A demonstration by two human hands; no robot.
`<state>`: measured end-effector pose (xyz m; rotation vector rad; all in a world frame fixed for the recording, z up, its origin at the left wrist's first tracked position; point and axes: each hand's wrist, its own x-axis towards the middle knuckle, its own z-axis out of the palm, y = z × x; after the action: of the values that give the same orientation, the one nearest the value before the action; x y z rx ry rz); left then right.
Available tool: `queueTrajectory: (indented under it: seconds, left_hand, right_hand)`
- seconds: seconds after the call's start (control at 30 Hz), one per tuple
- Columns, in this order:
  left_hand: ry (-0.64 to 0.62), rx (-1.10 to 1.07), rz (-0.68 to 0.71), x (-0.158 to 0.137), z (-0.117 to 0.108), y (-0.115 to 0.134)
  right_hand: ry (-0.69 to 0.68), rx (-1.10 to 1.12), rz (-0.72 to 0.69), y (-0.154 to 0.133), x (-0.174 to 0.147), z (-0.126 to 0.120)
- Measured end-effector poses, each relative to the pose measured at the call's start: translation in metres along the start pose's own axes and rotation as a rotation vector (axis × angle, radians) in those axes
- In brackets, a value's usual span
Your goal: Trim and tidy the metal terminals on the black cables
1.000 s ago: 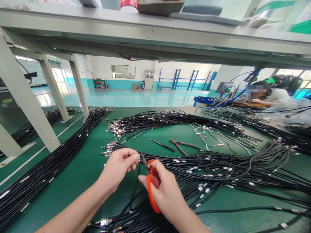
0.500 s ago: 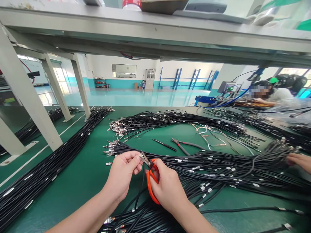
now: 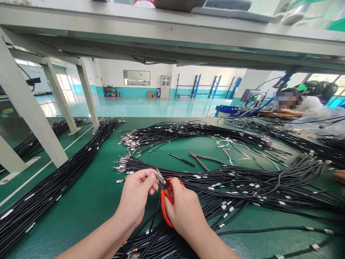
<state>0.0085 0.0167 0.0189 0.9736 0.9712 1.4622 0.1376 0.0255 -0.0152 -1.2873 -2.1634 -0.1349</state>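
My right hand (image 3: 185, 205) grips a pair of scissors (image 3: 166, 208) by the red-orange handles. The slightly parted metal blades point up and left, right at the fingertips of my left hand (image 3: 138, 192). That hand is pinched closed around the end of a black cable (image 3: 154, 217), which hangs down between my hands; the tip itself is hidden by fingers and blades. Just behind lies a bundle of black cables (image 3: 185, 176) with white labels and bare metal ends. More labelled cables (image 3: 161, 239) spread out below my hands.
Cutting pliers (image 3: 202, 158) and a black pen (image 3: 181, 159) lie on the green tabletop (image 3: 88, 212). Other cable bundles (image 3: 72, 165) run at left and back. Loose stripped wires (image 3: 229, 147) lie farther off. Metal shelf legs (image 3: 37, 104) stand left. Another person's hand (image 3: 340, 176) shows at right.
The scissors' handles have drawn closer together, and the blades sit a little nearer my left fingertips. The other person's hand at right has drawn back toward the edge. The view has shifted slightly.
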Motion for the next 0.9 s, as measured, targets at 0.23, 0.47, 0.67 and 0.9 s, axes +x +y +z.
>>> queueTrajectory:
  seconds: [0.23,0.47,0.67,0.9]
  left_hand:
    - [0.000,0.052,0.036,0.000,-0.001,-0.003]
    - [0.036,-0.013,0.029,0.006,-0.003,0.002]
    - [0.078,-0.029,0.053,0.011,-0.007,0.006]
    - [0.072,-0.022,0.057,0.011,-0.008,0.007]
  right_hand:
    - [-0.001,-0.089,-0.008,-0.002,-0.001,0.000]
    - [0.030,0.083,0.100,0.009,0.007,-0.006]
    - [0.055,-0.004,0.013,0.008,0.005,-0.010]
    - [0.140,-0.068,-0.072,0.010,0.003,-0.006]
